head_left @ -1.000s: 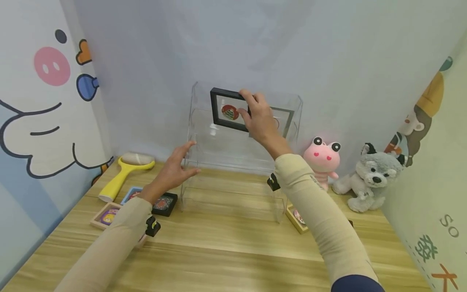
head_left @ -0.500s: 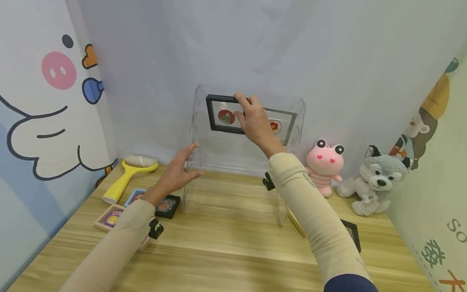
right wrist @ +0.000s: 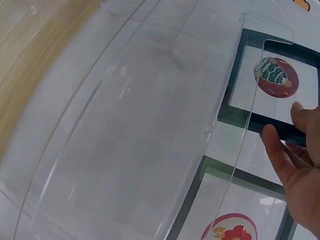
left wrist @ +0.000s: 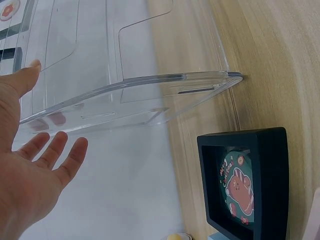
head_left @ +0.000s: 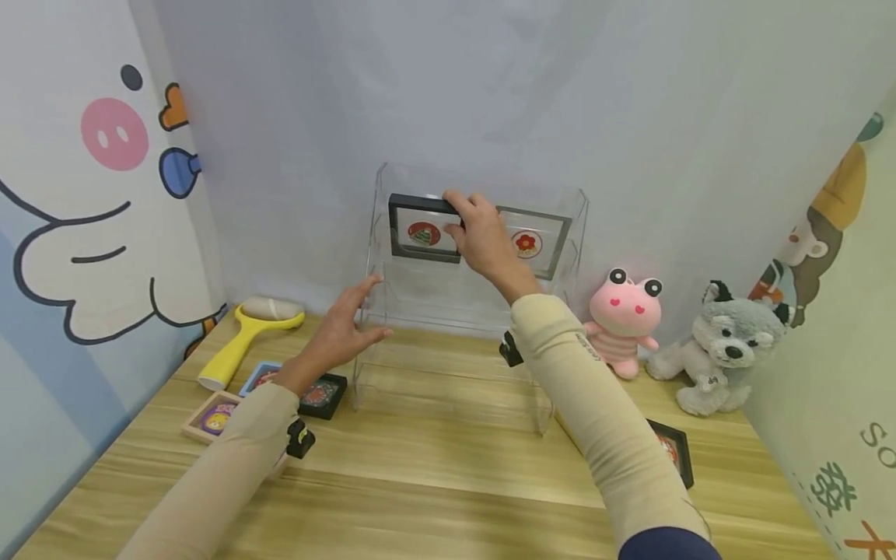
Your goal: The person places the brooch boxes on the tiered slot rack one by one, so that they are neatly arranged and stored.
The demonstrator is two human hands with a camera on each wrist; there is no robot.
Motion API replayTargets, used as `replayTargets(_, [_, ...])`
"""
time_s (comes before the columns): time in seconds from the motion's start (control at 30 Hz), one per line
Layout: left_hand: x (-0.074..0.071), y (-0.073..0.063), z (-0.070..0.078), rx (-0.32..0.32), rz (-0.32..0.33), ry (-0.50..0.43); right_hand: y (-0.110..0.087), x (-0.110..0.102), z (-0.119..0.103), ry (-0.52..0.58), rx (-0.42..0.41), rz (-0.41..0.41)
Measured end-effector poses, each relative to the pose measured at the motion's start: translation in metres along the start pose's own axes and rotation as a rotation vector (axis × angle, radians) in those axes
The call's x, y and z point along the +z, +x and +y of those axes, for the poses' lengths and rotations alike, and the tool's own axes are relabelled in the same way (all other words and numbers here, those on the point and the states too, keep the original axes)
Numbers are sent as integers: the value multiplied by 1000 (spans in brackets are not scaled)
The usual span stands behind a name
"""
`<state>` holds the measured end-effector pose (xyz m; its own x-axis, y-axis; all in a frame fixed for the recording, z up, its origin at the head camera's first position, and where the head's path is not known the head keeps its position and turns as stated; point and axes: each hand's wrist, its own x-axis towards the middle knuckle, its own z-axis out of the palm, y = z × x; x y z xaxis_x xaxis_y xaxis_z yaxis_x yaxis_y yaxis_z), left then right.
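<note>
My right hand point(head_left: 483, 237) pinches the right end of a black picture frame point(head_left: 423, 204) with a round red Christmas-tree badge point(right wrist: 276, 77) behind its clear window. The frame stands nearly upright at the top tier of a clear acrylic display rack point(head_left: 448, 320). To its right, partly behind the right hand, a grey-edged frame with a red flower badge point(head_left: 526, 243) leans on the same tier. At the rack's left side is my left hand point(head_left: 339, 330), its fingers spread and nearly straight around the side panel. Whether they touch it I cannot tell.
Left on the wooden table lie a yellow lint roller point(head_left: 234, 350), a black frame point(head_left: 322, 395), a blue frame point(head_left: 260, 376) and a wooden frame point(head_left: 210, 418). Pink point(head_left: 623, 319) and grey dog point(head_left: 731, 334) plush toys sit right, near another black frame point(head_left: 677, 455).
My right hand has brought the tree-badge frame down and left onto the top tier, leveling it. The flower badge has come into view beside it. My left hand has stayed by the rack's side.
</note>
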<state>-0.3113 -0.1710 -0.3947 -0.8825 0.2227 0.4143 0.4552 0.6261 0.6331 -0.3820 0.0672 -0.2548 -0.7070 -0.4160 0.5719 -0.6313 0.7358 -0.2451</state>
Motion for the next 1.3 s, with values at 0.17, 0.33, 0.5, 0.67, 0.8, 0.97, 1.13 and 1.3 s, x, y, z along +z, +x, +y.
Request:
replayTargets(0.17, [0, 0, 1, -1, -6, 0, 2, -7, 1, 18, 19, -37])
replayTargets(0.33, [0, 0, 2, 1, -1, 2, 3, -13, 0, 7, 43, -73])
replayTargets(0.5, [0, -1, 3, -2, -2, 4, 4, -16, -1, 6, 64, -92])
replayTargets(0.67, [0, 0, 3, -6, -12, 4, 3, -19, -3, 4, 100, -109])
replayTargets(0.8, [0, 0, 2, -10, -16, -2, 2, -23, -5, 20, 105, -110])
replayTargets(0.97, [-1, 1, 1, -9, -16, -14, -2, -32, -7, 73, 93, -77])
replayTargets(1.13, [-1, 1, 0, -7, -17, -8, -9, -40, -6, 92, 87, -29])
replayTargets(1.3, [-1, 1, 1, -12, -23, -11, -29, -51, 0, 187, 37, 112])
